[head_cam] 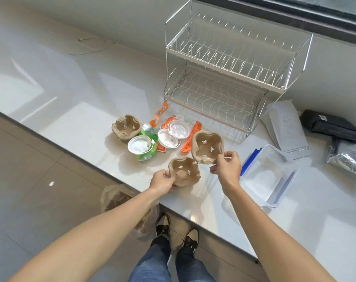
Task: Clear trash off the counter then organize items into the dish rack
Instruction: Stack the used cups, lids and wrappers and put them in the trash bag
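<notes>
Trash-clearing step: left hand (163, 180) pinches the near pulp cup holder (185, 171), right hand (227, 163) pinches the far one (207, 147) above the bench (71, 98). Next, likely bag (120, 198) them.

Tan pulp cup trays (185, 171), orange wrappers (190, 137), white lids (167, 138), green bottle (147, 132), wht counter (71, 88).
</notes>
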